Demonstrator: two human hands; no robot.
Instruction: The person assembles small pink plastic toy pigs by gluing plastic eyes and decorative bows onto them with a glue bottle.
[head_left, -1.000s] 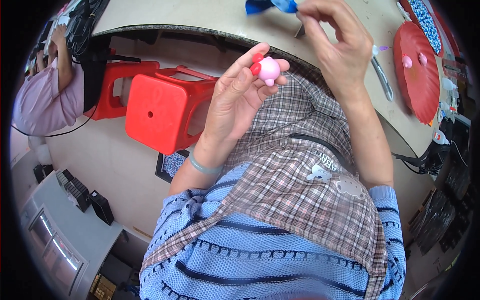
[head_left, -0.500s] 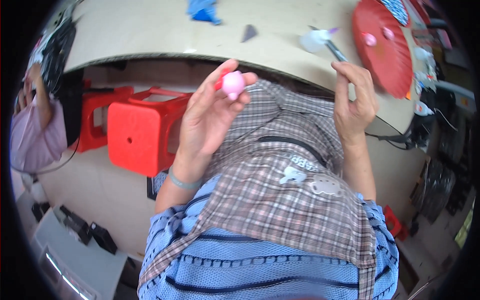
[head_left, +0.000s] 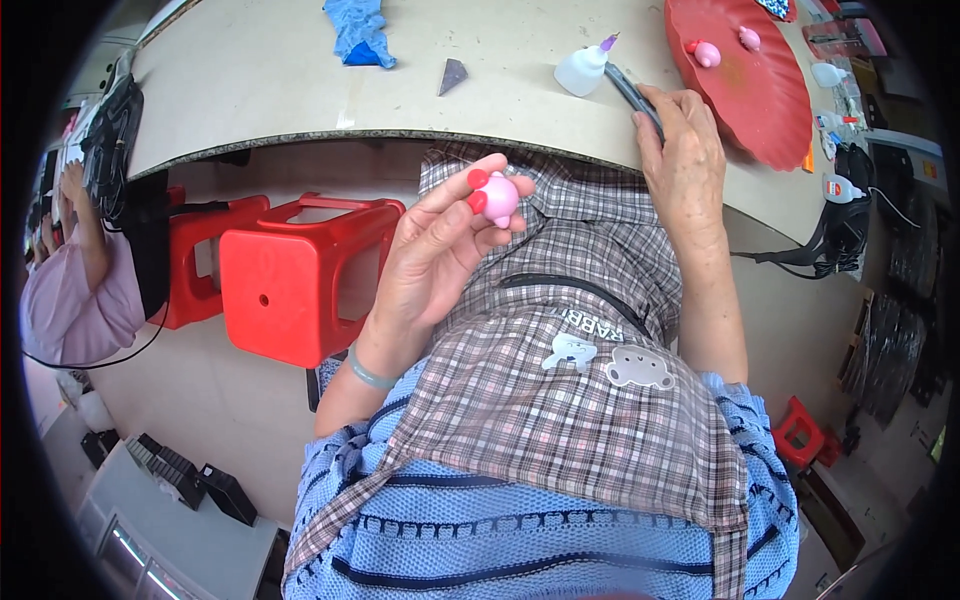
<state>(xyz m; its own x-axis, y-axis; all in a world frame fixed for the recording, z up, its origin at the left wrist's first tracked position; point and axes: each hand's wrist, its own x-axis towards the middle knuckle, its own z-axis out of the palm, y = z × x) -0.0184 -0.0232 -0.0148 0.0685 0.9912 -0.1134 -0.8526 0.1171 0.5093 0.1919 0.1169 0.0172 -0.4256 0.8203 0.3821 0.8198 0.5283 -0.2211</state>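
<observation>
Between the thumb and fingers of my left hand (head_left: pixel 445 235) is a small round pink figurine (head_left: pixel 500 199) with red feet, held just off the table's near edge. My right hand (head_left: pixel 685 145) rests at the tabletop's edge, thumb and fingers closing around a slim dark grey tool (head_left: pixel 632 98); its exact kind is unclear. Beside that tool stands a white squeeze bottle (head_left: pixel 581 73) with a purple tip. Further right, a red scalloped tray (head_left: pixel 768 118) carries two similar pink figurines, one (head_left: pixel 706 54) nearer and one (head_left: pixel 749 38) farther.
On the table (head_left: pixel 250 70) lie a blue crumpled cloth or glove (head_left: pixel 358 35) and a dark grey triangular piece (head_left: pixel 453 76). Small bottles (head_left: pixel 842 188) sit past the tray. A red stool (head_left: pixel 265 298) stands at left, near another person's pink sleeve (head_left: pixel 85 295).
My right hand has reached onto the table and taken hold of the grey tool. The figurine in my left hand has turned, showing both red feet. The whole view has shifted slightly.
</observation>
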